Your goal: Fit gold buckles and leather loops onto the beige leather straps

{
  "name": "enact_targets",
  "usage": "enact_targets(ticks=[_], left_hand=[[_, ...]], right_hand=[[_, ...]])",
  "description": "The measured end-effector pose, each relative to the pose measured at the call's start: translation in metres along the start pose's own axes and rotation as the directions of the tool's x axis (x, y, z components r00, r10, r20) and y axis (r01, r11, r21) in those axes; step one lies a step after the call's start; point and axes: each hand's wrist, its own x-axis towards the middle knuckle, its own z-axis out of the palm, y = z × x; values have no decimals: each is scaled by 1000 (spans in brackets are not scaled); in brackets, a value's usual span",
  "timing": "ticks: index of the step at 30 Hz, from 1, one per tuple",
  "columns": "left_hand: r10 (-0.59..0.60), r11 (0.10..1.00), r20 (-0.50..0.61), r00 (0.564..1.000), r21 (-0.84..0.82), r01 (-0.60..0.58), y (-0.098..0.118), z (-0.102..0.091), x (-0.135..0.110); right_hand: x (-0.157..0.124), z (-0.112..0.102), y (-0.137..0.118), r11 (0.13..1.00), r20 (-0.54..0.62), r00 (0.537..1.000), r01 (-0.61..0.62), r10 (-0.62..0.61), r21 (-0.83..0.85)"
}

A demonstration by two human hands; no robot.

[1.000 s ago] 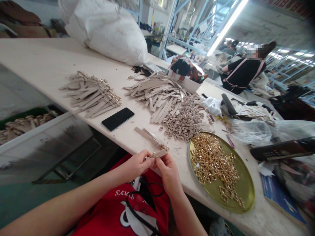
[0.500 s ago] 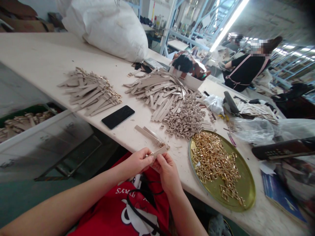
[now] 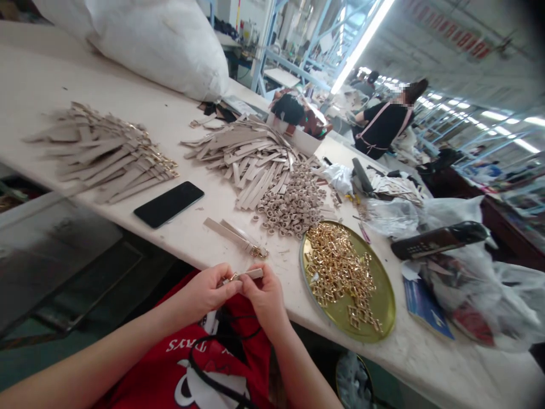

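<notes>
Both hands meet over the table's front edge, around one beige strap (image 3: 254,274). My left hand (image 3: 215,287) pinches it close to a small gold buckle (image 3: 233,276), partly covered by the fingers. My right hand (image 3: 264,292) has its fingers closed on the strap's other part. Just beyond them lie finished-looking straps with gold buckles (image 3: 236,238). A heap of small beige loops (image 3: 292,201) sits further back, beside a pile of loose beige straps (image 3: 242,153). To the right, a round gold-coloured tray (image 3: 383,324) holds many gold buckles (image 3: 340,264).
A black phone (image 3: 169,204) lies left of my hands, with buckled straps (image 3: 110,150) heaped behind it. A big white sack (image 3: 157,45) stands at the back. Plastic bags (image 3: 502,301), a dark elongated object (image 3: 440,240) and a blue booklet (image 3: 426,304) are at right. A person (image 3: 383,128) stands beyond the table.
The view has swung right, so the table's things appear further left. My hands stay together on the strap; its gold buckle now shows between the left fingers.
</notes>
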Motion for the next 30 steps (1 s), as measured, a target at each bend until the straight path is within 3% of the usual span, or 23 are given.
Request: enact_targets(ticks=[5,12,16,19,22,24,27,28,30], left_hand=[[52,996,-14,999,75,-51,4,-4,6],[70,990,51,996,119,-76,6,-10,22],[24,995,59,998,95,-30,0,-7,44],[-14,1000,94,996,-8,15,1,-4,56],[-7,998,137,991,-67,16,9,-5,60],[5,1000,145,989,-10,-4,15,-7,60],[47,997,86,995,55,-51,16,-7,60],[62,996,56,996,55,-65,14,-6,59],[89,995,16,996,45,-89,9,-4,57]], right_hand=[[3,-1,-8,972,-73,993,75,-94,-221],[22,-5,7,998,-37,998,-51,52,30],[26,-8,12,999,-40,999,-22,24,49],[26,-21,4,999,27,999,44,-44,-6],[42,-49,-7,970,108,985,153,-134,-187],[63,-75,-11,872,-2,976,193,-217,-450],[102,-110,-8,433,-110,937,47,-331,-900],[112,-118,-6,306,-117,942,-15,-316,-952],[126,-127,-1,186,-115,950,-62,-289,-981]])
